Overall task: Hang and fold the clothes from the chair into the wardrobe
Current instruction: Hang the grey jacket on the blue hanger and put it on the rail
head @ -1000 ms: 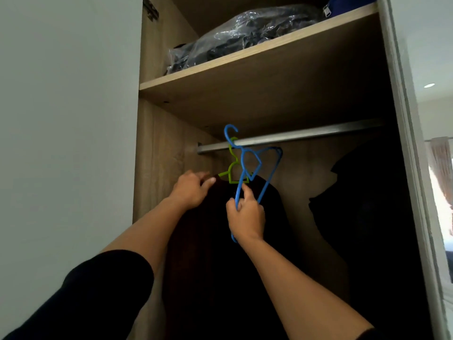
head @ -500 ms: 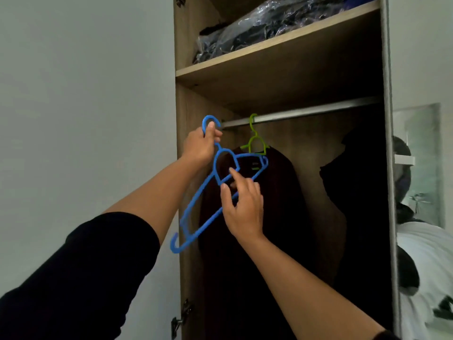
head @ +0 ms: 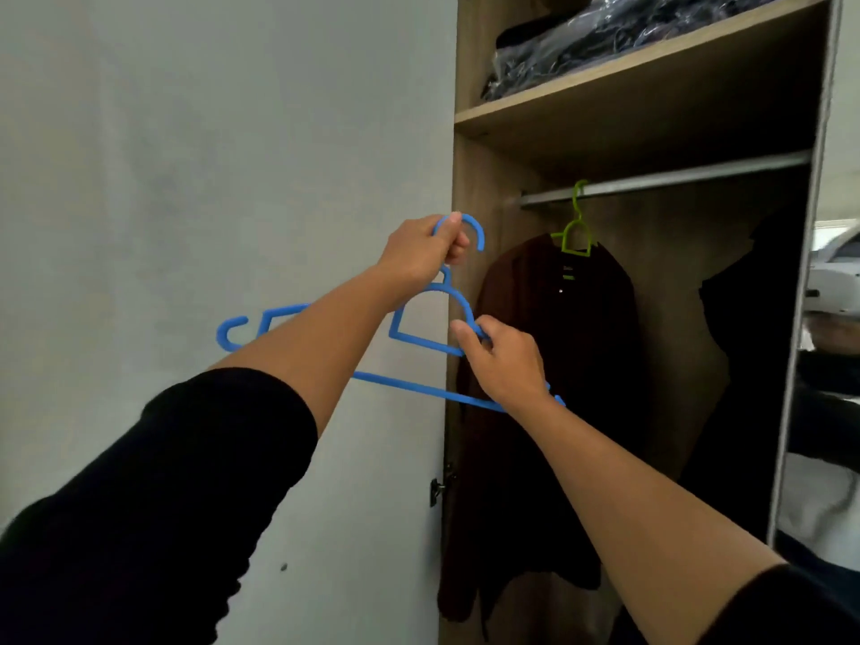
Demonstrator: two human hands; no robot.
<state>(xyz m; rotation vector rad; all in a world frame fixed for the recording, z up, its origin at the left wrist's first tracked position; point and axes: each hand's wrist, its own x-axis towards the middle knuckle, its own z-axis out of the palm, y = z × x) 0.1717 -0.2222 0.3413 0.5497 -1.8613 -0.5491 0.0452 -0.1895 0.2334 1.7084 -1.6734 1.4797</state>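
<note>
While hands grip a blue hanger (head: 421,337), white wall (head: 209,155) (bare), wooden wardrobe (head: 470,188)

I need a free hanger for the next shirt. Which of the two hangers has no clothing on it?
The blue hanger, gripped by both hands off the rail; the green hanger carries a dark garment.

A pale flat surface (head: 186,155), wall or door, spreads left of the grip and below it, with a small dark speck (head: 284,567) far beneath. Well above and to the right lies a dark bundle in clear plastic (head: 605,34). Far right of the grip, a mirrored strip (head: 833,365) shows blurred pale shapes.
</note>
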